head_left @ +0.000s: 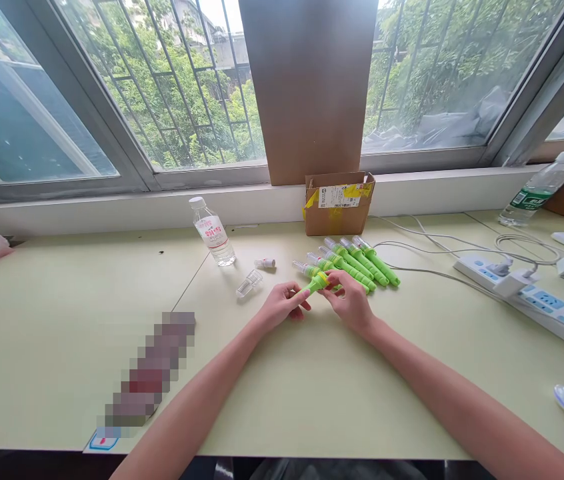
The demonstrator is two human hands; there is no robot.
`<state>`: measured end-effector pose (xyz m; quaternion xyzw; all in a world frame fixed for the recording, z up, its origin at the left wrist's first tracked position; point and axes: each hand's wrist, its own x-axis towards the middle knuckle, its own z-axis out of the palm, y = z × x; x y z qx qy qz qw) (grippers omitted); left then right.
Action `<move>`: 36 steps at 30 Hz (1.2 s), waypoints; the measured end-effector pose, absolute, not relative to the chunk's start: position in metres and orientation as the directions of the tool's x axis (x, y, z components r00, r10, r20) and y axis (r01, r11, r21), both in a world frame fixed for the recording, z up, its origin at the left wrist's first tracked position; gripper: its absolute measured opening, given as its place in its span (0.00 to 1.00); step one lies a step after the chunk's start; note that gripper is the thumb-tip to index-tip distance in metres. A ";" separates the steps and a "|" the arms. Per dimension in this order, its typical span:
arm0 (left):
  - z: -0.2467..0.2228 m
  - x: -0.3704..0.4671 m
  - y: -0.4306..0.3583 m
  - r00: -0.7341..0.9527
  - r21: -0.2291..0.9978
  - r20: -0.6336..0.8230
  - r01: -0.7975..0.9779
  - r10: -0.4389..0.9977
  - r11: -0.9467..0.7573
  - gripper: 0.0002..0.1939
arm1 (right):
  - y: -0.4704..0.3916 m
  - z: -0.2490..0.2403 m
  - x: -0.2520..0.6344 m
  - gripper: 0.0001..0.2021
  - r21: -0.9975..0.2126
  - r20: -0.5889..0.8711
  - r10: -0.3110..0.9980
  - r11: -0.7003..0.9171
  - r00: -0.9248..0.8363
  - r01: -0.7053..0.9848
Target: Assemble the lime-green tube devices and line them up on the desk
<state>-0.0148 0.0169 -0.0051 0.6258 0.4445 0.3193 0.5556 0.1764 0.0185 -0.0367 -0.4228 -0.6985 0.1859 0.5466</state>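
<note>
Head camera looked down at a pale green table (312,400) by a window. Both hands met near the middle of it. The left hand (279,308) and the right hand (349,303) held one small green pen (317,283) between them, just above the table. The left fingers pinched its lower end and the right fingers closed around the other end, so both hands were shut on it. The pen looked light, hard and smooth, maybe a bit slippery, so a hold on the thick green middle seemed best, not on the clear tip. Just behind the hands lay a row of green pens (357,263), side by side and touching. A small cardboard box (338,203) stood behind them by the wall. A water bottle (213,233) stood to the left, with a clear cap (249,284) lying near it. A white power strip (537,297) lay to the right.
</note>
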 end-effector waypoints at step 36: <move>-0.003 -0.011 0.013 0.381 0.962 -0.059 0.270 0.923 -0.050 0.19 | 0.018 -0.037 0.176 0.13 -0.738 0.585 0.810 0.555 -0.046 0.383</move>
